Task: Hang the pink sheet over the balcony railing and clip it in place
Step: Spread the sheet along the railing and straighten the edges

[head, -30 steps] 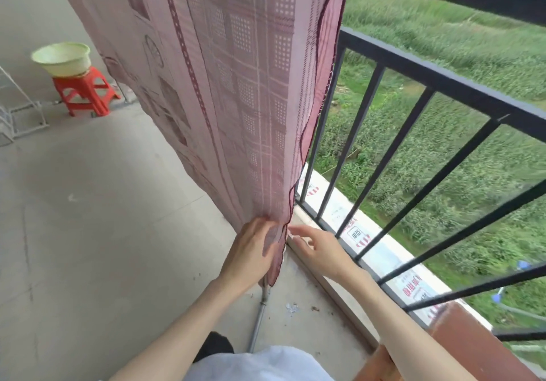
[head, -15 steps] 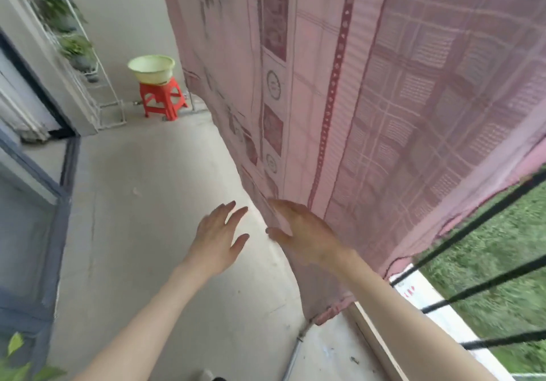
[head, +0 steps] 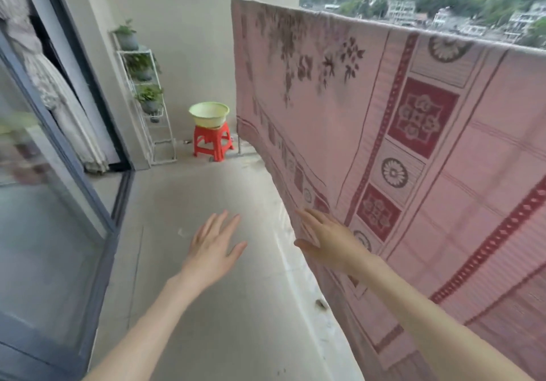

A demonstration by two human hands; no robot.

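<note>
2 spread hands: right hand [head: 334, 240] fingers [head: 310, 216] touch pink sheet [head: 413, 150]; left hand [head: 212, 247] apart.

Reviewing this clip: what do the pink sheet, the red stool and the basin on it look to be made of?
Pink sheet: apparently thin woven fabric, matte; it drapes in soft folds and shows a fine ribbed weave with darker red patterns.
Red stool: likely moulded plastic, with uniform bright colour and a slight sheen.
Basin: probably plastic too, pale green, smooth, thin-rimmed. It is too distant to be certain.

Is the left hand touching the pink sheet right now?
Apart. The head view shows the left hand open over bare floor, with a clear strip of floor between it and the sheet.
</note>
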